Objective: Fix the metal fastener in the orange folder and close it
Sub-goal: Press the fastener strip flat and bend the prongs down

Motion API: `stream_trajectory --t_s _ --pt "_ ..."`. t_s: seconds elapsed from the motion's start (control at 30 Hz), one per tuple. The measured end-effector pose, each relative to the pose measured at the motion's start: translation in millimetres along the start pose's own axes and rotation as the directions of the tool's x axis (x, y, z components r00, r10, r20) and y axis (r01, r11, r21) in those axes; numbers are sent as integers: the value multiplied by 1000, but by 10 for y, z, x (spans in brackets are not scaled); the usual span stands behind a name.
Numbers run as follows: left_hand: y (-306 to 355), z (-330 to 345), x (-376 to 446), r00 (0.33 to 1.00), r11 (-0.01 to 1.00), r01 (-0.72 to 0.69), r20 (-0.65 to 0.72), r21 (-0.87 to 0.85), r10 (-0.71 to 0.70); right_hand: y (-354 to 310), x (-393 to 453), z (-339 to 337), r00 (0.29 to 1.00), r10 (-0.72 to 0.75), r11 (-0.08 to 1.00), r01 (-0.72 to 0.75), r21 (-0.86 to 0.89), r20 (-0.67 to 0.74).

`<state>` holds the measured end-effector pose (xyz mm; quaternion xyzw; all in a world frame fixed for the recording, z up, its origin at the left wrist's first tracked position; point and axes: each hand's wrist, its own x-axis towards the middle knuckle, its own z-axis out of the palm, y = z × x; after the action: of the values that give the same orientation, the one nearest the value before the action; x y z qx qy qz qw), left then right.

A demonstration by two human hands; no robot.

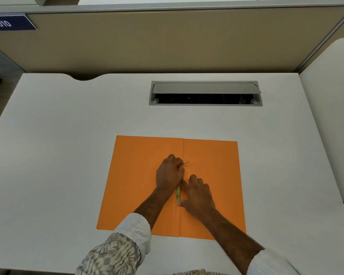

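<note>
An orange folder (pixel 139 187) lies wide open and flat on the white desk, spine running toward me. Along the spine sits a gold metal fastener strip (pixel 177 194), mostly covered by my hands. My left hand (pixel 170 173) rests on the spine's upper part, fingers pinched on a thin metal prong (pixel 185 164) that sticks out to the right. My right hand (pixel 199 194) presses on the strip's lower part, thumb at its near end.
A grey cable slot (pixel 205 93) with a raised flap is set in the white desk (pixel 68 135) behind the folder. A beige partition (pixel 167 42) stands at the back. A white chair back (pixel 330 116) rises at the right.
</note>
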<state>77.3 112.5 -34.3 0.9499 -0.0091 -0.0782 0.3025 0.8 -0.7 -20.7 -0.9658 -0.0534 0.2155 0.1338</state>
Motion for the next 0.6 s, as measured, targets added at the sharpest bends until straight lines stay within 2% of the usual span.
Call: stream_trajectory --t_s 0.1,0.27,0.5,0.6 --pt "22 22 -9 1000 999 7 3 -42 -7 7 -10 -1 1000 5 1000 -5 0 -3" --pt "51 11 -1 982 954 165 -46 -249 -181 9 -1 -5 1000 -6 1000 6 -11 -2" --pt "149 -19 31 953 906 275 -35 -322 -302 2 -15 -16 1000 0 1000 0 -12 2" --pt "193 -24 47 926 855 344 -8 -388 -376 10 -20 -14 1000 -5 1000 5 -15 -1"
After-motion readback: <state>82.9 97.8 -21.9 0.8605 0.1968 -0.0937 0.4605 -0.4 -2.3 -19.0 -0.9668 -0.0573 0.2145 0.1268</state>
